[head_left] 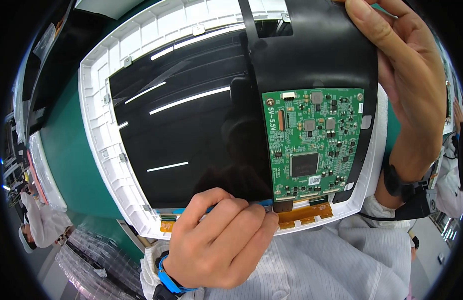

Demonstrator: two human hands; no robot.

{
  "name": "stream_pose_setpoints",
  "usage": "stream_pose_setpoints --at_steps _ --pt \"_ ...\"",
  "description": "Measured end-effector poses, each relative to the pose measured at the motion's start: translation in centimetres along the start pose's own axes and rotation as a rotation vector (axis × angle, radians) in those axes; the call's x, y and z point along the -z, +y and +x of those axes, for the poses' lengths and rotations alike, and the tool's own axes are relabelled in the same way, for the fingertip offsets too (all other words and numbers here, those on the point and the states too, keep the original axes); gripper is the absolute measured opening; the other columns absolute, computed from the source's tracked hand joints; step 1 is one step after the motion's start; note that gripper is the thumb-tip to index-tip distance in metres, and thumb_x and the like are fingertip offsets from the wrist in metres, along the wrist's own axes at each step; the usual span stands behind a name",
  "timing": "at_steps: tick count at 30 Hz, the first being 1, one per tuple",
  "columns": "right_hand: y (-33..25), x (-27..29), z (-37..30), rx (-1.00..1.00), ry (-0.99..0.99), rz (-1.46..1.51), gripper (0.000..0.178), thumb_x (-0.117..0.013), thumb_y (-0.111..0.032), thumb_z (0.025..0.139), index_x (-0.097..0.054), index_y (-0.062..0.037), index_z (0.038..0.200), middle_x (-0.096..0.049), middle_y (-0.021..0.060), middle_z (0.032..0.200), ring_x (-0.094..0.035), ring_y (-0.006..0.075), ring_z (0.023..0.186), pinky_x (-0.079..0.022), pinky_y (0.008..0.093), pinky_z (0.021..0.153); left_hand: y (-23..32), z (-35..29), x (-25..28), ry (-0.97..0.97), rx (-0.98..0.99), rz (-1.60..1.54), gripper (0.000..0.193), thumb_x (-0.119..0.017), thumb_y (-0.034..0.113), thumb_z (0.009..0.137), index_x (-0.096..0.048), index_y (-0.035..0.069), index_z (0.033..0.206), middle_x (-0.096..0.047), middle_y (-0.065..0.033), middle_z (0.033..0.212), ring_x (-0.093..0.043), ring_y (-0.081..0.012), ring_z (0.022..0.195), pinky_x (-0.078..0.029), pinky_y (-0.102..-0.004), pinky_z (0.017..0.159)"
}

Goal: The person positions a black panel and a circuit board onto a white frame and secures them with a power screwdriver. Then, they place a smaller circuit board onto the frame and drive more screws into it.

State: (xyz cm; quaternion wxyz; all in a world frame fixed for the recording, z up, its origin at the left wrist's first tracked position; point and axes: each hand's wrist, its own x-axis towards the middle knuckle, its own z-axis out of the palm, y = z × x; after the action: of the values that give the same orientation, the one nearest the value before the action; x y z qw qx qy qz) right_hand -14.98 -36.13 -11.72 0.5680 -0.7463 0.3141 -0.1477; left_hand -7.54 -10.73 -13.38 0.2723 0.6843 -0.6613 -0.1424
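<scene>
A glossy black display panel (191, 135) lies in a white plastic housing (99, 135). Over its right side sits a black plate (316, 55) that carries a green circuit board (316, 145). My right hand (406, 60) grips this plate at its upper right corner, thumb on top. At the panel's near edge my left hand (226, 235) is closed, its fingertips pressed together beside a blue strip (261, 203); what they pinch is hidden. Orange flex cables (306, 214) show along the near edge, below the circuit board.
The housing rests on a green work surface (66, 150). Clear plastic trays (96, 260) stand at the lower left, near a co-worker in white (41, 215). A wrapped flat package (46, 170) lies on the left. A black cable (386, 218) runs from my right wrist's strap.
</scene>
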Motion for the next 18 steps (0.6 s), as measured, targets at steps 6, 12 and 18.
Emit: stream_pose_setpoints --at_steps 6,12,18 --pt "0.7 0.2 -0.1 0.017 0.0 -0.033 0.011 -0.063 -0.007 0.101 -0.059 0.0024 0.105 -0.061 0.0043 0.07 -0.045 0.0025 0.044 -0.034 0.0188 0.038 0.1 0.4 0.0 -0.037 0.047 -0.008 0.016 -0.078 0.009 0.072 -0.075 0.004 0.087 -0.067 -0.004 0.085 -0.063 -0.0163 0.077 -0.052 -0.0336 0.075" --pt "0.8 -0.6 -0.1 0.039 0.01 -0.07 0.012 -0.064 -0.007 0.101 -0.06 0.0023 0.106 -0.06 0.0035 0.07 -0.044 0.0022 0.044 -0.033 0.0188 0.039 0.1 0.7 -0.3 0.004 0.036 0.011 0.018 -0.082 0.014 0.071 -0.073 0.005 0.083 -0.066 -0.0063 0.077 -0.062 -0.0213 0.065 -0.05 -0.0379 0.067" --pt "1.3 -0.6 -0.7 0.053 0.002 -0.1 0.013 -0.065 -0.008 0.1 -0.06 0.0021 0.107 -0.059 0.0026 0.069 -0.043 0.0019 0.045 -0.032 0.0188 0.039 -0.1 0.5 -0.6 0.037 0.032 0.02 0.017 -0.083 0.018 0.073 -0.074 0.007 0.082 -0.065 -0.0047 0.074 -0.062 -0.02 0.061 -0.05 -0.0367 0.065"
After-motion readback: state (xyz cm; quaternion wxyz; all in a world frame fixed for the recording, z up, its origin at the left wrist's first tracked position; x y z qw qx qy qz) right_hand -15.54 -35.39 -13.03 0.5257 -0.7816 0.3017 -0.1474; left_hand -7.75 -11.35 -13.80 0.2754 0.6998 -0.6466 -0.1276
